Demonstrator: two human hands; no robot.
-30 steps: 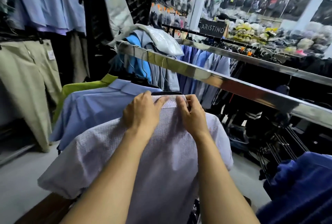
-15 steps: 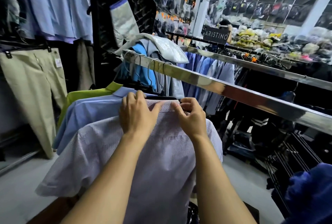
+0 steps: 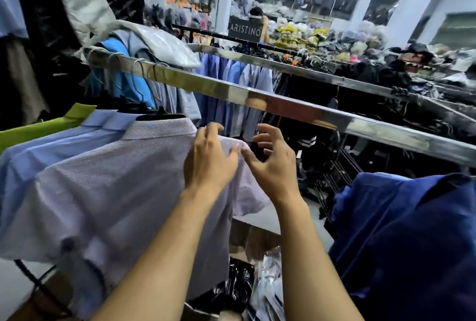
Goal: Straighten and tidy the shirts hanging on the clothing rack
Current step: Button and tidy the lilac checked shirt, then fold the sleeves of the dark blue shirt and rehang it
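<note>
Pale lilac shirt (image 3: 108, 186) — fine-checked, short-sleeved

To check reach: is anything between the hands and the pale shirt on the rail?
Nothing visible. The left hand grips the pale shirt at its shoulder; the right hand is open, right beside it, below the rail.

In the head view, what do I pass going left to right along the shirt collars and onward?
Lime green shirt collar → light blue shirt collar → pale lilac checked shirt collar → left hand → right hand → dark blue fabric garment.
</note>
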